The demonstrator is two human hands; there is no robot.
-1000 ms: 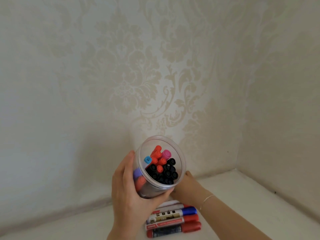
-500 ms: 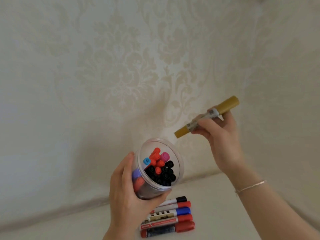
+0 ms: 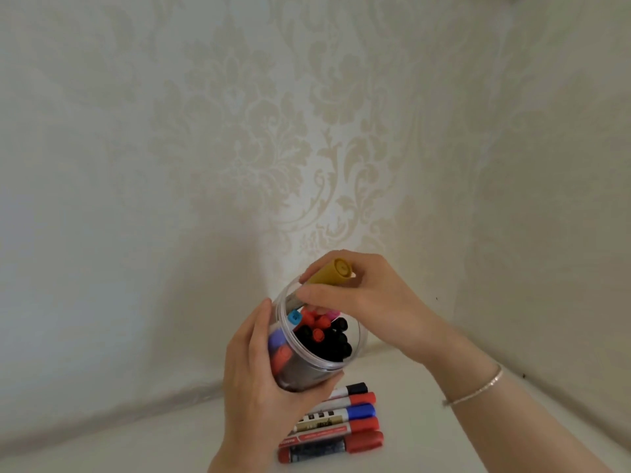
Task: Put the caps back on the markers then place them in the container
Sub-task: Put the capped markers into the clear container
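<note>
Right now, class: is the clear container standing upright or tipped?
Tipped. The left hand holds the clear container off the table, its open mouth tilted toward the camera, so the marker caps inside show end-on.

In my fingers the marker (image 3: 329, 275) is mustard yellow. My clear container (image 3: 355, 353) shows black, red, blue and pink caps. On the white surface (image 3: 426, 421) lie markers capped black (image 3: 356, 388), red (image 3: 362, 400), blue (image 3: 361, 412), red, red. The wallpaper (image 3: 273, 138) is cream damask.

Bare forearms — thin silver bracelet (image 3: 476, 391)
</note>
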